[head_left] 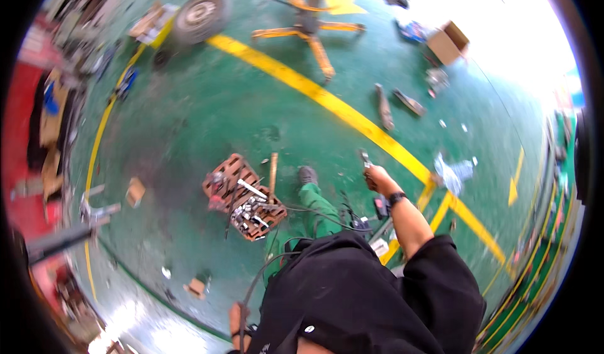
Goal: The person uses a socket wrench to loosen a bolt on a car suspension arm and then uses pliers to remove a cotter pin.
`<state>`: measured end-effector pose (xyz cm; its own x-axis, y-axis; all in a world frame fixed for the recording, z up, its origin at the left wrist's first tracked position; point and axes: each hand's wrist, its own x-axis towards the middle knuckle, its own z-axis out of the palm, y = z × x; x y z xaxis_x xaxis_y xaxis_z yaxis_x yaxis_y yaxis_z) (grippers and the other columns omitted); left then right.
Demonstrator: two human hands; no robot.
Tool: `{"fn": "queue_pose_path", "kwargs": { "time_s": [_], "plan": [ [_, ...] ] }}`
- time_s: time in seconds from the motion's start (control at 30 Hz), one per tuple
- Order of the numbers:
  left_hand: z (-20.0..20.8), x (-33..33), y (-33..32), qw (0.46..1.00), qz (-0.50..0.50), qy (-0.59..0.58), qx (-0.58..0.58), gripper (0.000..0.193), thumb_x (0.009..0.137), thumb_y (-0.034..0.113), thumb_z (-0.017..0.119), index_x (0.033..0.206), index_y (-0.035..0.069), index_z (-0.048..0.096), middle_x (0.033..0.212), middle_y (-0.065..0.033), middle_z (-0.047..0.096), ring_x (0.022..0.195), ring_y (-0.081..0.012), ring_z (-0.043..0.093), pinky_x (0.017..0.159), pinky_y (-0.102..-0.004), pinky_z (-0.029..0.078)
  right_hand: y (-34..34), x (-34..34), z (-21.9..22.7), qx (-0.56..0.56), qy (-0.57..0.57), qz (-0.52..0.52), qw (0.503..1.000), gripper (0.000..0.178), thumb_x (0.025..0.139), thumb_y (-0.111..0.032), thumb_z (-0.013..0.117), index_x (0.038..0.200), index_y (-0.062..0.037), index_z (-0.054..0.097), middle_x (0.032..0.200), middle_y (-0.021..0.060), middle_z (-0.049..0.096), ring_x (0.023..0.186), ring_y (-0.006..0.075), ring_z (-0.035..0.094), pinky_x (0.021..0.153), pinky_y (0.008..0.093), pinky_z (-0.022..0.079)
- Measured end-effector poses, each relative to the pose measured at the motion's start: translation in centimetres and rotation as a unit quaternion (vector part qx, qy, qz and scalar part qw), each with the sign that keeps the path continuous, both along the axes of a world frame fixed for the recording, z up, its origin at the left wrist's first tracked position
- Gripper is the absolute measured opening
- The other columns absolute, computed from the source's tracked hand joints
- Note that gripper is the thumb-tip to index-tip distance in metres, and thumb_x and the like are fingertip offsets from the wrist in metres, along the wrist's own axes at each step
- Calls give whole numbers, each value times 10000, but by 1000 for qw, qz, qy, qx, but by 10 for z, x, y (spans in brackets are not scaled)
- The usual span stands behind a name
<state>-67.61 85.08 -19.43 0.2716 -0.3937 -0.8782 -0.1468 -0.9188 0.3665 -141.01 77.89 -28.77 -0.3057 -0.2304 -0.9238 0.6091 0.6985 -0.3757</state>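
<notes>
My right hand reaches forward over the floor, closed around a short silver metal tool whose end sticks out past the fingers; its exact kind is too small to make out. Low at my left side, my left hand hangs beside a dark cable that runs up over my body. Its fingers are too unclear to read. Ahead of me an open brown tool case holds silver sockets and other metal tools. A wooden-handled hammer leans across the case.
Yellow lines cross the green floor. A wheel and a yellow stand with legs are at the far side. Two long worn parts, clear plastic and a cardboard box lie to the right. A metal arm juts in from the left.
</notes>
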Motion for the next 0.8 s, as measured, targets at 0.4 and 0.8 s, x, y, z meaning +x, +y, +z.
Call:
{"fn": "queue_pose_path", "kwargs": {
  "time_s": [0.4,0.8],
  "plan": [
    [-28,-99,-113,984,86,-131,82,307,841,292,571,968,13,597,885,-118,591,844,-273,615,685,-420,531,-9,-91,-30,20,-160,-70,984,348,847,-169,545,588,-213,317,484,-70,261,368,102,244,355,265,229],
    [-110,-109,-214,975,134,-99,149,179,818,174,579,851,1,612,808,-155,627,731,-297,642,630,-454,533,-183,-124,-21,35,-137,-68,988,242,844,-193,517,647,-151,384,511,-56,283,413,102,277,405,250,255]
  ]
}}
